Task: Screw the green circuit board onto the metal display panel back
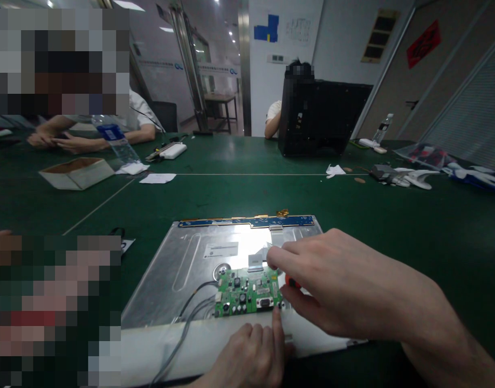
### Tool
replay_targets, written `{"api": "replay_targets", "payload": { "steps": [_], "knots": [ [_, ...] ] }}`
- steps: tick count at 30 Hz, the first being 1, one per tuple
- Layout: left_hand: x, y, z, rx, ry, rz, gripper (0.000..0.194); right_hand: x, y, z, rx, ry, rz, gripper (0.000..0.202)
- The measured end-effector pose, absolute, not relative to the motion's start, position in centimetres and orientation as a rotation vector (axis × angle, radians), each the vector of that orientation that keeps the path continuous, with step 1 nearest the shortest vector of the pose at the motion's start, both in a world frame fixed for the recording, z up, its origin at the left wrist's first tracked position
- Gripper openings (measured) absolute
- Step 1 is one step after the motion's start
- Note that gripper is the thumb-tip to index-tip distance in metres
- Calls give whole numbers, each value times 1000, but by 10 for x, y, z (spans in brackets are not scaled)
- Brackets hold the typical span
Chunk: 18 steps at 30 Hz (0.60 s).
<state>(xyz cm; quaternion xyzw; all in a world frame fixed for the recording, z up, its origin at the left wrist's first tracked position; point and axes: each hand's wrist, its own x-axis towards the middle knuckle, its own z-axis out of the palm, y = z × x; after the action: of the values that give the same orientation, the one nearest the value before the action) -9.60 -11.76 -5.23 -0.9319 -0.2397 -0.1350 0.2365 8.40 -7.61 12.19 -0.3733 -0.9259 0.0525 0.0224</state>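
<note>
A green circuit board (247,291) lies on the metal back of a flat display panel (191,302). My left hand (251,353) rests at the panel's near edge, index finger stretched out to touch the board's near right corner, the other fingers curled. Above the board's right side is my right hand (340,280), thumb and fingers closed around a red and black object (291,281), mostly hidden by the hand. Grey cables (183,328) run from the board's left side toward me. A flat ribbon (255,262) meets its far edge. A blue strip board (231,222) lines the panel's far edge.
On the green table (231,188) stand an open box (77,173), a tilted water bottle (118,140) and a black monitor (322,118). Gloves (409,177) lie at right. One person (142,116) sits at left, another (274,116) behind the monitor. Blurred blocks cover the lower left.
</note>
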Motion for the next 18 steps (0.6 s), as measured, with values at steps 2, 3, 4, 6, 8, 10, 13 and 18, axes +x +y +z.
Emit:
{"api": "replay_targets", "payload": {
  "steps": [2,3,4,6,8,10,13,18],
  "knots": [
    [-96,-117,-51,-2555,-664,-384,24,85,-77,122,-1135,-2875,177,10],
    [-95,-117,-51,-2553,-664,-391,23,85,-76,122,-1135,-2877,184,10],
    [-95,-117,-51,-2551,-661,-399,22,85,-76,121,-1142,-2878,189,11],
    [-95,-117,-51,-2547,-656,-408,22,84,-74,120,-1168,-2875,181,15],
    [-96,-117,-53,-2553,-653,-395,24,83,-73,119,-1202,-2870,157,17],
    [-96,-118,-55,-2556,-653,-370,27,82,-72,118,-1230,-2875,145,16],
    [-97,-118,-57,-2552,-647,-348,28,82,-72,118,-1223,-2875,121,12],
    [-97,-117,-56,-2550,-649,-386,26,84,-76,122,-1144,-2884,152,10]
  ]
}}
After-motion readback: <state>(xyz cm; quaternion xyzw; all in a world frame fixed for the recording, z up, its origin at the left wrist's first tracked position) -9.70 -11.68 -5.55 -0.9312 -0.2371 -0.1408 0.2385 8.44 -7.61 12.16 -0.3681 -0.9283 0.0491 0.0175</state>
